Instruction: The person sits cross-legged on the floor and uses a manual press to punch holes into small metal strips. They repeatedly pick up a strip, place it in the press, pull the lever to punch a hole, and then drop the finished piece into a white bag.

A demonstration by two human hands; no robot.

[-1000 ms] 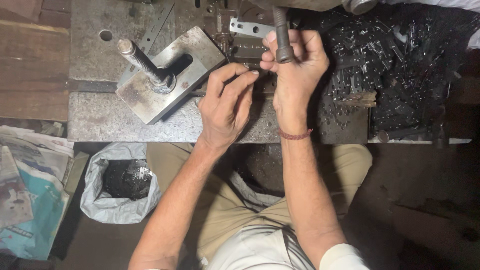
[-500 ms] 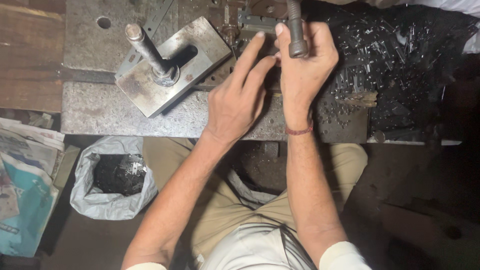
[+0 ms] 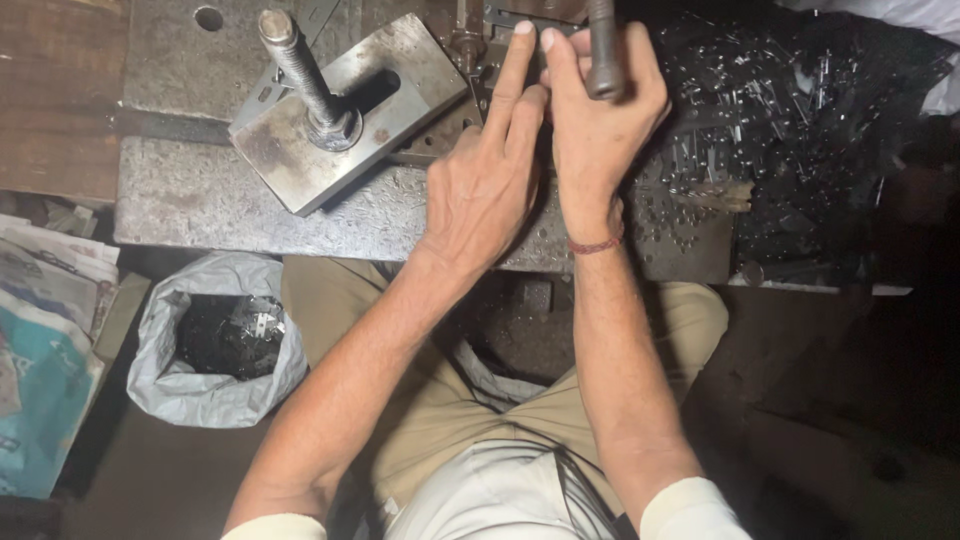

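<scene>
By your left knee a grey bag [image 3: 215,345] sits on the floor, full of dark bits. Your left hand [image 3: 490,190] lies on the metal bench [image 3: 200,200], its fingers [image 3: 515,70] stretched out flat and pressing on a small metal plate [image 3: 520,20] at the top. Your right hand [image 3: 598,100] is wrapped tight around a dark metal handle [image 3: 602,45] just beside it. Left of your hands, a steel block [image 3: 350,110] holds a tilted bolt [image 3: 295,65]. Shiny metal scraps [image 3: 790,110] lie to the right.
</scene>
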